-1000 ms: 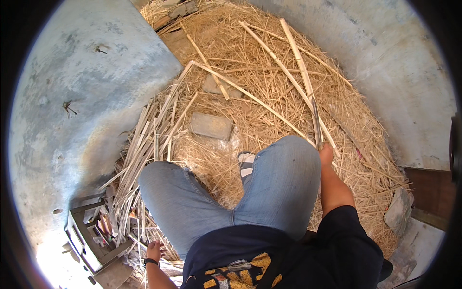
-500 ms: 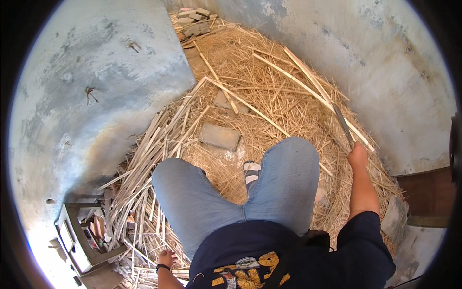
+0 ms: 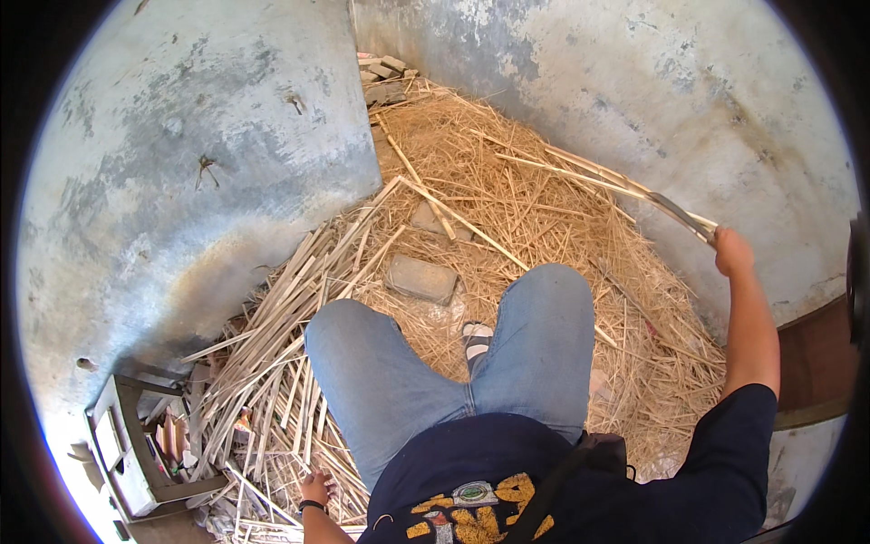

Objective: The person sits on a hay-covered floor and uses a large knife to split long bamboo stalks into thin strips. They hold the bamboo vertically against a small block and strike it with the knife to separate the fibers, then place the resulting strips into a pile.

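Right hand: closed in a fist (image 3: pixel 734 251) around the near end of a long, dark, slightly curved blade-like tool (image 3: pixel 675 212); arm out to the right, in front of the grey plaster right wall (image 3: pixel 725 100).
Tool: slants up-left from the fist, far end against pale split-cane strips.
Long pale cane strip (image 3: pixel 569 172): crosses beside the tool, near end close to the fist; cannot tell if also gripped.
Left hand: low left (image 3: pixel 315 490), fingers loosely curled, next to the pile; cannot tell if it pinches anything.
Strip pile: long, thin, pale tan cane strips (image 3: pixel 272 358), heaped left of the knees.
Floor: straw-coloured shavings (image 3: pixel 535 218) over most of it.
Blocks: grey-brown rectangular brick (image 3: pixel 421 278) ahead of the knees; a second flat greyish one (image 3: pixel 439 219) just beyond, partly under a strip.
Lower left: grey-white wooden box frame (image 3: pixel 127 453), mixed scraps inside, beside the pile.
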A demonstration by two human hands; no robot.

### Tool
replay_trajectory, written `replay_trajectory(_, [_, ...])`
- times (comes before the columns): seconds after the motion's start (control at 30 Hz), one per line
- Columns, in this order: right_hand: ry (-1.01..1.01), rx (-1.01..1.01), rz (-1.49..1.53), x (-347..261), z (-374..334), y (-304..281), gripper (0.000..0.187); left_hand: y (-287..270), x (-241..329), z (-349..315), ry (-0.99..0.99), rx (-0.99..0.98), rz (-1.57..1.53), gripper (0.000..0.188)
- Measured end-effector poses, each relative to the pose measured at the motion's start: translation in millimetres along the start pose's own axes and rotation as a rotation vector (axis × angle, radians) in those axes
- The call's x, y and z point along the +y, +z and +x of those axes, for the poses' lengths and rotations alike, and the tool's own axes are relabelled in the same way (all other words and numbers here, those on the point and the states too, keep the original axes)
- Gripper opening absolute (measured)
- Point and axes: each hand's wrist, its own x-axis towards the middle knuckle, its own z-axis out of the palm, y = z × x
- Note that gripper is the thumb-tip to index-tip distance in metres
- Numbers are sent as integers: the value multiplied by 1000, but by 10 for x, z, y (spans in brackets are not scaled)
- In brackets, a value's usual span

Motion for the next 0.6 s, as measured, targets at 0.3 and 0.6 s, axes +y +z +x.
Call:
replay_trajectory(0.3, [-134,-85,53,351,33,-285,32,128,-465,-56,-241,-67,33,28])
replay_trajectory(0.6, [68,-580,966,-458,-1074,507,40,146,-308,-51,-220,-71,-113,26])
